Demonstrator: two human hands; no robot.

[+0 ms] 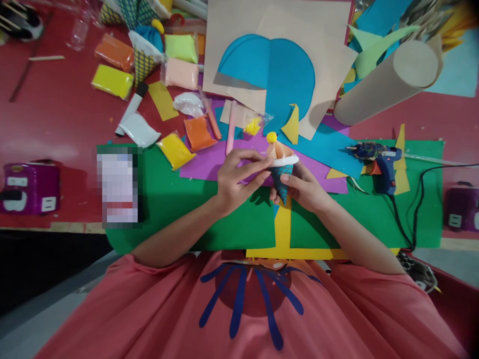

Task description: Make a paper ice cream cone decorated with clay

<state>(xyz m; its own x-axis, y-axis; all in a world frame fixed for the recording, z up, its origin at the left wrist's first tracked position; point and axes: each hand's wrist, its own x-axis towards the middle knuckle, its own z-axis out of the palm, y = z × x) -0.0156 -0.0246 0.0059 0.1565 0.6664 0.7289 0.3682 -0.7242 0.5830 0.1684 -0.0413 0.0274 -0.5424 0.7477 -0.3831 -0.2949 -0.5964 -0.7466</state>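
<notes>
A small blue paper cone with a crosshatched pattern points downward in front of me. White clay runs around its rim, and peach-coloured paper shows inside. At the rim's far left side sits a yellow clay ball. My right hand wraps the cone from the right, its thumb on the patterned side. From the left, my left hand has its fingertips closed at the white rim; how firmly they grip it I cannot tell.
A glue gun with its cord lies on the green sheet at right. Clay packets and other crosshatched cones are at upper left. A rolled paper tube, blue cut paper and a blurred-out rectangle lie around.
</notes>
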